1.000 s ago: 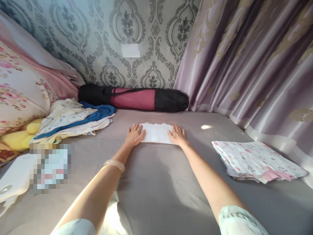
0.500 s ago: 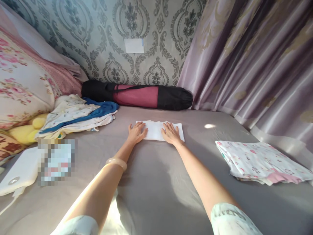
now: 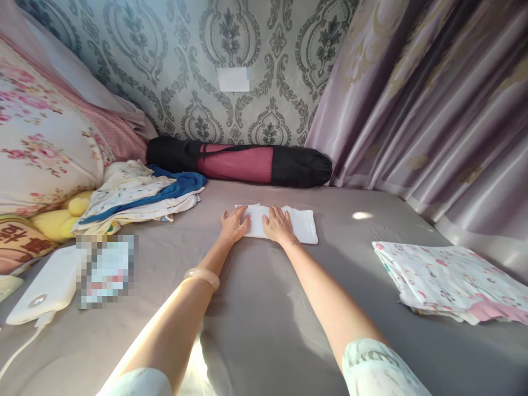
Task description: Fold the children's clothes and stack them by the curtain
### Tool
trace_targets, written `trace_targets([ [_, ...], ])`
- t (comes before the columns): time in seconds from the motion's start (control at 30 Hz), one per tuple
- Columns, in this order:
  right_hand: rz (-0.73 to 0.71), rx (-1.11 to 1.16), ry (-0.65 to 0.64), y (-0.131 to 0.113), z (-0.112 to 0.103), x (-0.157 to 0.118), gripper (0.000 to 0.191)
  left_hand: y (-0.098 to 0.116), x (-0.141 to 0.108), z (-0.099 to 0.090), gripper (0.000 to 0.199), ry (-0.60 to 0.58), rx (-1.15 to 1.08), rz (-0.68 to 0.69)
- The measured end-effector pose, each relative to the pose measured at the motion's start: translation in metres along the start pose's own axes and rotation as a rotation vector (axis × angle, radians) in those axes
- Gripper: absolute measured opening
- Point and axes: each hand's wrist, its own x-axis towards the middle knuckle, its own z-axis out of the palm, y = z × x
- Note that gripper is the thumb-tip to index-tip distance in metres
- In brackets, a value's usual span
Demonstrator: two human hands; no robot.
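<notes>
A white cloth (image 3: 304, 221) lies flat on the grey sheet (image 3: 256, 313), directly beneath the person's two hands, ahead of the body at nearly full arm's reach. Its long axis runs crosswise, from the left hand's side to the right hand's side, roughly square to the direction in which the person faces, with the right end tipped very slightly toward the body. The left hand (image 3: 235, 224) rests at the left end, partly over it. The right hand (image 3: 279, 224) rests palm down near the middle, so a good part of the cloth shows beyond it on the right. The right hand is therefore the nearer to that uncovered end, the left hand to the other.

The cloth has no clear front. Its uneven long edge faces away from the hands, toward the black and red bag (image 3: 235, 164), and its straighter long edge faces the body. Both hands are unclenched, fingers spread and laid on the fabric; neither appears to grip it, though whether the left fingertips pinch the far edge cannot be told. Well to the right of the right hand lies a folded patterned cloth (image 3: 449, 275); left of the left hand is a clothes pile (image 3: 132, 192).
</notes>
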Motion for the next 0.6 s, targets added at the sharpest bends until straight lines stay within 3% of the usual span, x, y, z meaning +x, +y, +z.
trace_targets([
  [0.23, 0.015, 0.01, -0.02, 0.003, -0.002, 0.001, 0.058, -0.002, 0.004, 0.0, 0.052, 0.014, -0.091, -0.082],
  [0.4, 0.006, -0.008, -0.028, -0.01, -0.009, 0.003, 0.059, 0.001, 0.004, -0.004, 0.055, 0.044, -0.143, -0.115],
  [0.6, -0.084, 0.001, 0.034, -0.025, 0.006, 0.003, 0.059, -0.001, 0.003, -0.01, 0.055, 0.065, -0.2, -0.121],
])
